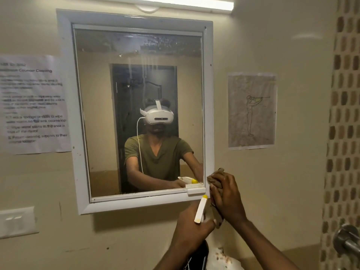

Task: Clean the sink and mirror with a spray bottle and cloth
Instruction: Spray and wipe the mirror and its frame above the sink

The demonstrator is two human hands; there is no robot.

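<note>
Nearest me, my left hand (191, 228) has its grip wrapped around the spray bottle (201, 209), whose white head with a yellow tip points up toward the lower right corner of the mirror (136, 106). Just beside it, my right hand (227, 197) has its grip closed on a brown cloth (215, 177), bunched in the fingers and pressed against the white frame at that same corner, next to a small white ledge on the frame. The glass shows streaks and drips near its top. Below my arms I can make out a pale, speckled basin edge, mostly hidden, so I cannot tell more of the sink. A printed notice (33, 104) hangs left of the mirror, a line drawing (252, 111) right of it, and a switch plate (16, 222) sits lower left.
</note>
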